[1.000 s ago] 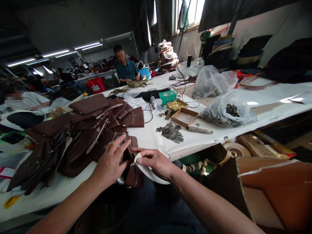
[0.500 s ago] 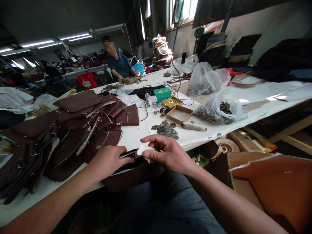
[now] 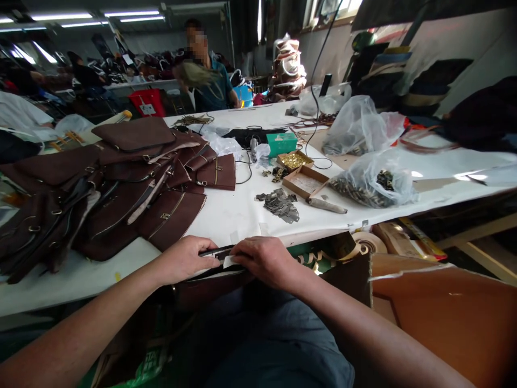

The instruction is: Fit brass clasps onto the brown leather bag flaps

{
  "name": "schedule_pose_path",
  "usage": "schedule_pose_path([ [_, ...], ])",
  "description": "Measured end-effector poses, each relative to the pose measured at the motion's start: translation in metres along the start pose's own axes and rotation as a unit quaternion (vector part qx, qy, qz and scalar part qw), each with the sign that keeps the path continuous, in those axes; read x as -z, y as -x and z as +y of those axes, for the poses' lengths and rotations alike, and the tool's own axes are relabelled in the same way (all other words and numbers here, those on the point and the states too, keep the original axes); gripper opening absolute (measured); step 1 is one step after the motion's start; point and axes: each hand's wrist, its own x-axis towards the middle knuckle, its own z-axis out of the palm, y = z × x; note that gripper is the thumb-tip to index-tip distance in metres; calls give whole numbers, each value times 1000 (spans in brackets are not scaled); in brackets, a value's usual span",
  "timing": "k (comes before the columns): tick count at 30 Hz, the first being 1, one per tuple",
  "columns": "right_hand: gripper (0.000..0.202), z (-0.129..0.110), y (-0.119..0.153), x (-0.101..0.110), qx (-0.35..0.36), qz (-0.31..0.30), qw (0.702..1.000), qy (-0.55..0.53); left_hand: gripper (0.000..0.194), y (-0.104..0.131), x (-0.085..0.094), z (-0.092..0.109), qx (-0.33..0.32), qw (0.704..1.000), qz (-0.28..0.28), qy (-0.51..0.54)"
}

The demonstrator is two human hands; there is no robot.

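Note:
A dark brown leather bag [image 3: 210, 288] lies at the table's front edge above my lap, its opening facing up. My left hand [image 3: 181, 260] is closed on the left part of the rim, thumb on the near side. My right hand [image 3: 266, 258] curls over the right part, back of the hand up. A small white slip [image 3: 228, 262] pokes out by the right fingertips, at the opening. What lies under those fingers is hidden. Beyond them a heap of thin grey metal plates [image 3: 280, 205] rests on the white table [image 3: 226, 215].
Brown leather bags [image 3: 121, 183] are piled at left. Further back are a green box [image 3: 281, 144], a tray of gold fittings [image 3: 294, 160], a shallow cardboard box [image 3: 306, 182] and plastic bags [image 3: 374, 180]. A big carton [image 3: 444, 302] stands at right. A co-worker [image 3: 218, 81] stands across the table.
My right hand has turned over and come down onto the rim, bringing the white slip lower into the opening. My left hand keeps its grip. The co-worker has lifted a greenish thing.

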Motion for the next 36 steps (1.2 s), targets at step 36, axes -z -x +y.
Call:
schedule_pose_path([
  [36,21,1,-32,-69,-123,-28,992,12,19,-16,-17,-34,1,983,-3,-186],
])
